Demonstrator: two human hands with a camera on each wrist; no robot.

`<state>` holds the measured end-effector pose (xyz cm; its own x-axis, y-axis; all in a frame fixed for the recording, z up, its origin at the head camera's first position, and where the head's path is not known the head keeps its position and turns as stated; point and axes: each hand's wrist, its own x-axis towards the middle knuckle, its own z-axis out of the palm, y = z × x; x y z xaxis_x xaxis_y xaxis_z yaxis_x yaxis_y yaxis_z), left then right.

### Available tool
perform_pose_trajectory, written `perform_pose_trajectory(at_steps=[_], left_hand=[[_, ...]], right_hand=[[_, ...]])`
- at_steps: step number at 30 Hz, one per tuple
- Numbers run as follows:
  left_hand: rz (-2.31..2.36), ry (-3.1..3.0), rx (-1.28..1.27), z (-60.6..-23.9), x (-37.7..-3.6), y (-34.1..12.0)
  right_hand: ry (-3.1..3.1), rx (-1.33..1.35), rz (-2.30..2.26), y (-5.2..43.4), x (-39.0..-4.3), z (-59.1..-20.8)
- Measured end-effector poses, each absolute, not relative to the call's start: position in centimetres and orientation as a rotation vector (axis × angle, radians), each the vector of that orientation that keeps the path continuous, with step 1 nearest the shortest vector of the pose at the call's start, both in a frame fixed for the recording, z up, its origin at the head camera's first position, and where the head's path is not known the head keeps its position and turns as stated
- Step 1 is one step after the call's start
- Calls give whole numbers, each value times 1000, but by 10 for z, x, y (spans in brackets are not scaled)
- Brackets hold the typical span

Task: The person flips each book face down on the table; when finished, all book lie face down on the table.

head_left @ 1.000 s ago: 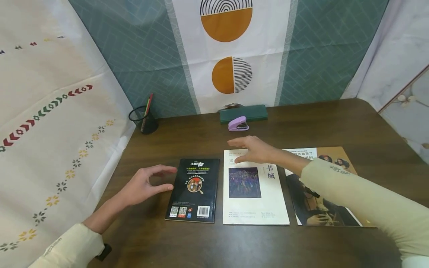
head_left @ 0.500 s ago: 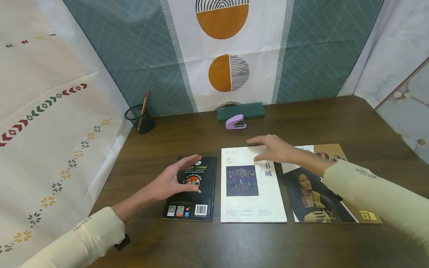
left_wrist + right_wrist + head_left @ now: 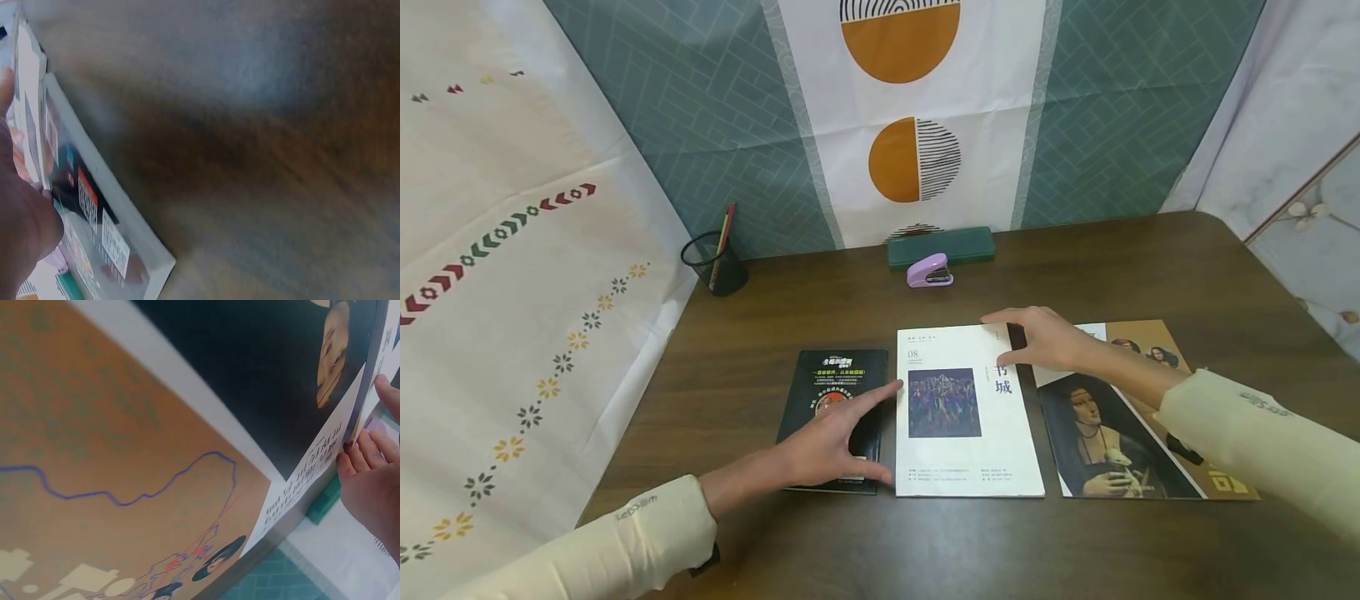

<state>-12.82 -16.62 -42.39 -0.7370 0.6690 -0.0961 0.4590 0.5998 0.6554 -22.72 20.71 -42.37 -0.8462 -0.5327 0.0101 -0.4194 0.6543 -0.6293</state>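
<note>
Three books lie in a row on the dark wooden table (image 3: 1150,267): a black book (image 3: 831,379), a white book (image 3: 970,454) in the middle, and a portrait magazine (image 3: 1105,442) on the right. My left hand (image 3: 880,429) lies spread over the black book's lower right; its index finger and thumb reach the white book's left edge. My right hand (image 3: 1011,340) rests with straight fingers on the white book's top right corner, next to the magazine. The left wrist view shows the black book (image 3: 94,206) close up. In the right wrist view the magazine (image 3: 237,375) fills the frame.
A purple stapler (image 3: 930,272) sits in front of a green case (image 3: 942,247) at the table's back edge. A black mesh pen cup (image 3: 715,265) with pencils stands at the back left. Patterned cloth hangs behind and on both sides.
My left hand moved right, from beside the black book across it to the white book's left edge. My right hand slid right along the white book's top to its right corner.
</note>
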Motion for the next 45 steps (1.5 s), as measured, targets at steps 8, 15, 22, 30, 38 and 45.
perform_pose_trajectory(at_steps=[8, 15, 22, 30, 38, 45], left_hand=[[724, 2551, 1067, -432, -114, -157], [595, 2600, 1067, -438, -109, -153], [484, 2626, 1145, -436, -109, -152], [42, 2682, 1722, -426, -121, -152], [-94, 2690, 2162, -404, -129, -145], [136, 2807, 2322, -379, -145, -142]], right_hand=[[2705, -803, -955, 214, -227, -426], [2693, -795, -943, 216, -229, -430], [2660, -787, -1003, 218, -228, -432], [2591, -797, -1020, 222, -228, -428], [2500, -840, -976, 228, -231, -422], [2545, -869, -958, 229, -232, -426]])
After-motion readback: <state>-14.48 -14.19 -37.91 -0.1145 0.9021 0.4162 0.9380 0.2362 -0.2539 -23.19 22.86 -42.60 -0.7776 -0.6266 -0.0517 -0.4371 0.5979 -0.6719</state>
